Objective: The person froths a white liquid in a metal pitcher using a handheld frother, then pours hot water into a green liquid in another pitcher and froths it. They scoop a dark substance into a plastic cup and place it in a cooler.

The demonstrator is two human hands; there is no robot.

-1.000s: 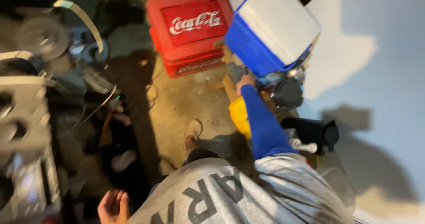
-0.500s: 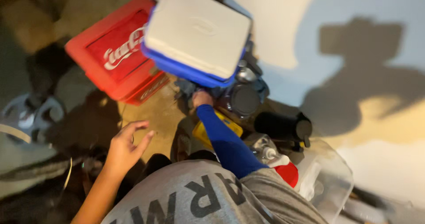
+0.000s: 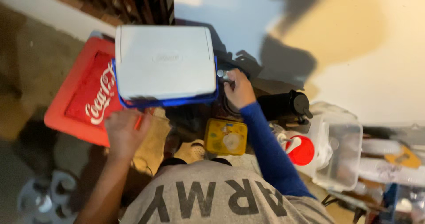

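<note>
Now the left hand has moved up to the cooler, fingers curled at its blue front edge. Over the red crate, the right hand grips its side. It looks mid-carry; next needs steady, level lowering.

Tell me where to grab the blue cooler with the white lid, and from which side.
Probably the blue cooler is best taken by its two short ends, one hand per side, coming in from the near edge. It is a wide, flat-topped box whose white lid offers no visible handle. The right hand is at its right end; the left hand is below its near left corner, above the red crate.
</note>
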